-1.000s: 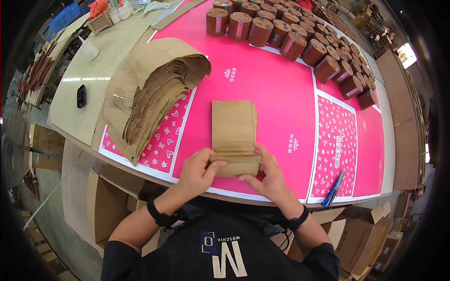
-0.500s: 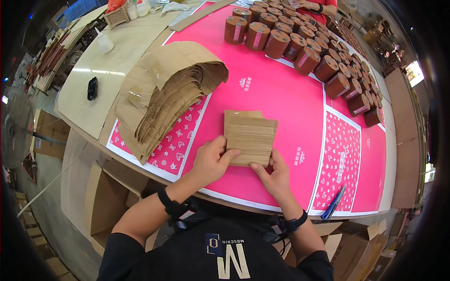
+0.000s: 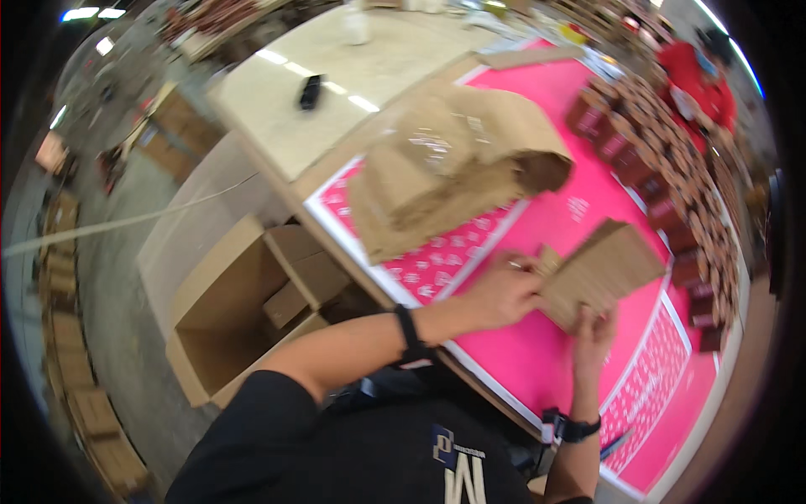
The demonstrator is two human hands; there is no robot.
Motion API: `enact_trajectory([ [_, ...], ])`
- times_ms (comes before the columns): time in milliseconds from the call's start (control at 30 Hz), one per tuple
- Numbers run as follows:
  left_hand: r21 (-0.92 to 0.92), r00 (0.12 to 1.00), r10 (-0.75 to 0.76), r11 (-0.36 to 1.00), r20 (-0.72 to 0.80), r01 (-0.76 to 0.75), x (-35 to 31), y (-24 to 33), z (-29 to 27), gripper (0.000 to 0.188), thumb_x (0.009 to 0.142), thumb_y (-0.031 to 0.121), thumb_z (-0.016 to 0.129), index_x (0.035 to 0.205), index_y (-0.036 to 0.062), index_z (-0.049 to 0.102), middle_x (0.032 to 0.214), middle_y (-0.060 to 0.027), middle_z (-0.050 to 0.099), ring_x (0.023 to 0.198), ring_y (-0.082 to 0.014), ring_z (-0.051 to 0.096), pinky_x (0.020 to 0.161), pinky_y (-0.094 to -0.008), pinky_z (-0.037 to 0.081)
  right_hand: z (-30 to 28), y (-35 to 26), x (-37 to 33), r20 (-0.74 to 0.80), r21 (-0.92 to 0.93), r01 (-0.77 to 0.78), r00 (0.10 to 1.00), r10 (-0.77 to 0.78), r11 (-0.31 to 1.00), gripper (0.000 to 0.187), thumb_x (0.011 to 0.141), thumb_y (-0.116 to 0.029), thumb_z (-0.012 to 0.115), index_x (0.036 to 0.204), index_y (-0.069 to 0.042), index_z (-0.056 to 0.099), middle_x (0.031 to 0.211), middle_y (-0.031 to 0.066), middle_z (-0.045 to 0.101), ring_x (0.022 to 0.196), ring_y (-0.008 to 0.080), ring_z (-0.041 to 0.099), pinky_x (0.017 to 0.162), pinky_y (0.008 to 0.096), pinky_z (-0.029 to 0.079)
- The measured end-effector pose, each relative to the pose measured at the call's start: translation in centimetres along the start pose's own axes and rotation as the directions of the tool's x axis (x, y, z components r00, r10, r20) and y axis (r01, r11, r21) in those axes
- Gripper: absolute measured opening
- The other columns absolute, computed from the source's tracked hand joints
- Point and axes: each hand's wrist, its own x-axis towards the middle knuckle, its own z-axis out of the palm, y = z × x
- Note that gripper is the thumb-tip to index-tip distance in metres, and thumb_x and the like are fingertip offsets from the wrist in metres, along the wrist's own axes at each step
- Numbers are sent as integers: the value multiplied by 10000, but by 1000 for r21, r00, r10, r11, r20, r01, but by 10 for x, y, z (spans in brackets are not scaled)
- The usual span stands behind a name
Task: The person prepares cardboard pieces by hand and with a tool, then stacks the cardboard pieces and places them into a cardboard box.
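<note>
A creased, folded piece of brown cardboard [image 3: 609, 265] is held tilted above the pink printed sheet on the table. My left hand [image 3: 508, 290] is closed at its left edge, where a small flap sticks up by the fingertips. Along the lower edge my right hand [image 3: 594, 328] grips it between thumb and fingers. Left of the hands lies a thick curved bundle of brown cardboard sheets [image 3: 453, 160], with clear tape on its top. Motion blurs the whole picture somewhat.
Rows of reddish-brown cylindrical boxes [image 3: 663, 181] fill the table's right side. Beyond them is a person in red [image 3: 705, 92]. A black object [image 3: 311, 91] lies on the pale tabletop. Scissors [image 3: 617, 443] lie near the front edge; an opened carton [image 3: 243, 311] stands below on the left.
My view has swung left, so the table appears shifted right and turned. The cardboard piece is now tilted, and my left hand has moved up its left edge. Both hands still hold it.
</note>
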Motion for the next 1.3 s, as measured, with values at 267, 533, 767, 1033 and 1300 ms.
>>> enact_trajectory([
  [267, -171, 924, -254, 962, -285, 212, -2, 34, 43, 187, 915, 187, 667, 881, 39, 558, 815, -214, 618, 801, -413, 610, 762, -519, 435, 40, -23, -21, -341, -67, 4, 940, -26, 998, 628, 1113, -359, 445, 1550, 72, 307, 1508, 232, 447, 1338, 321, 486, 1147, 406, 380],
  [533, -374, 808, -372, 905, -457, 205, 25, 64, 9, 194, 975, 194, 597, 937, 52, 470, 735, -180, 622, 734, -436, 611, 714, -505, 428, 59, -99, -21, -346, -137, 81, 930, -125, 987, 710, 1088, -523, 403, 1559, 7, 364, 1548, 204, 433, 1373, 336, 465, 1131, 428, 402],
  [767, -559, 868, -496, 721, -3, 409, 34, 102, -19, 330, 1037, 356, 538, 1069, 38, 456, 798, -251, 649, 779, -496, 651, 674, -594, 471, 42, -105, -24, -167, 581, -213, 913, 371, 785, 656, 1073, -553, 414, 1486, -46, 469, 1442, 139, 543, 1272, 278, 561, 1063, 439, 472],
  [1033, 368, 885, 465, 827, -22, -425, 24, 92, -87, 420, 848, 244, 599, 1256, 165, 657, 844, -23, 570, 750, -189, 634, 572, -299, 486, -15, -98, -29, 337, 787, -246, 939, -61, 566, 720, 1044, -601, 428, 1465, -18, 473, 1497, 169, 515, 1345, 291, 539, 1118, 464, 466],
  [1300, 331, 832, 324, 805, 450, -492, -50, 41, -41, 530, 798, 227, 646, 1321, 143, 666, 953, -75, 561, 995, -267, 590, 831, -384, 483, -94, -33, -42, 491, 389, -755, 655, 575, 527, 619, 1036, -552, 513, 1447, -91, 493, 1118, 132, 693, 850, 206, 691, 699, 355, 588],
])
